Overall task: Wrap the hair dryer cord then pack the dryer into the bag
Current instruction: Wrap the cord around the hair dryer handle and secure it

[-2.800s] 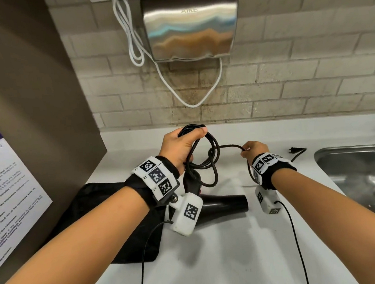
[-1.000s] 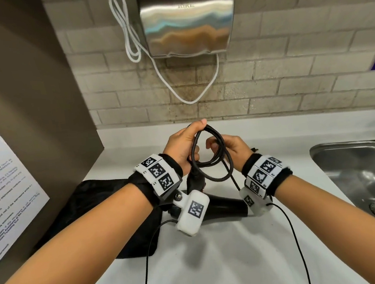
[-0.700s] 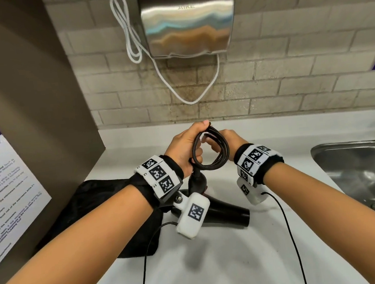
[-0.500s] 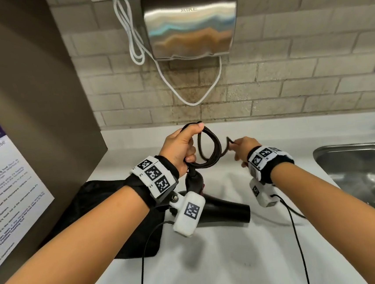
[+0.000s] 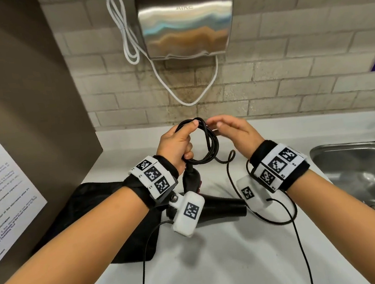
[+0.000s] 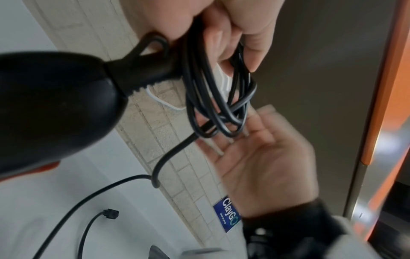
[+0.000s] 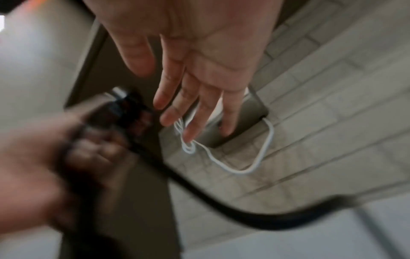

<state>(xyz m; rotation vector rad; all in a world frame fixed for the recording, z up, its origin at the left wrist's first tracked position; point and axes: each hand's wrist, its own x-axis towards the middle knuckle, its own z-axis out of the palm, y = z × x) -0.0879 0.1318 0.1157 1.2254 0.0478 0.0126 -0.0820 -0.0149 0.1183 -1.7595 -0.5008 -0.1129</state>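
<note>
Since half a second earlier the right hand (image 5: 238,132) has been brought back beside the coiled cord (image 5: 207,144), fingers spread and gripping nothing, while the coil is clasped by the left hand (image 5: 177,145) above the hair dryer (image 5: 220,207), whose barrel is pointed rightward along the counter (image 5: 216,265), partly over the flat black bag (image 5: 92,210).

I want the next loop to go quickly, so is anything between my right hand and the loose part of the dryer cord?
Nothing visible. The right hand is open beside the coil the left hand grips, and the loose cord hangs just below it toward the counter.
</note>
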